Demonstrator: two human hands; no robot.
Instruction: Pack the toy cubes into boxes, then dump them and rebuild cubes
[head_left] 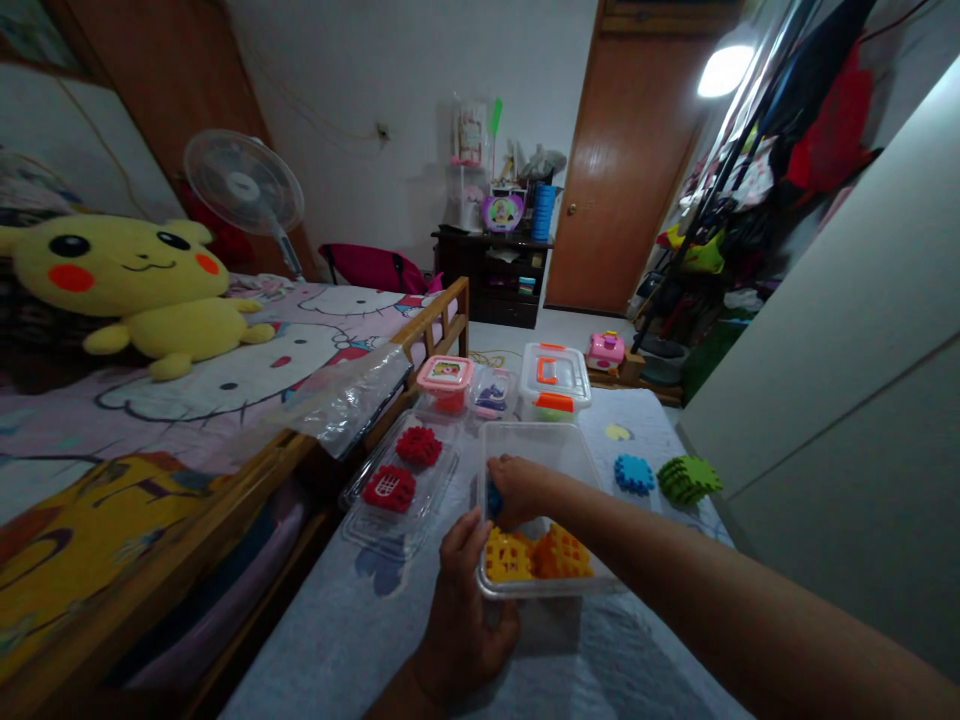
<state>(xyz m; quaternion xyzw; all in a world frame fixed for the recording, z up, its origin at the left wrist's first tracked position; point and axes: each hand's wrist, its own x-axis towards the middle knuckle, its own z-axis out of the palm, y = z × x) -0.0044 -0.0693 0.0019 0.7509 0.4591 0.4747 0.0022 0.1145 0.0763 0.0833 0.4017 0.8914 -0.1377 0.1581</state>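
A clear plastic box (559,440) sits on the mattress in front of me. My right hand (521,487) reaches into it, fingers closed around a blue waffle block (494,497). Yellow blocks (508,556) and orange blocks (562,552) lie at the box's near end. My left hand (465,600) grips the box's near left corner. A clear lid (358,528) to the left carries two red blocks (390,487). Right of the box lie a blue block (634,474) and a stack of green blocks (688,479).
Small lidded containers, one pink (445,380) and one white with orange clasps (555,381), stand behind the box. A wooden bed (300,450) with a yellow plush toy (142,280) runs along the left. A white cabinet wall (840,380) bounds the right. A fan, dresser and door stand farther back.
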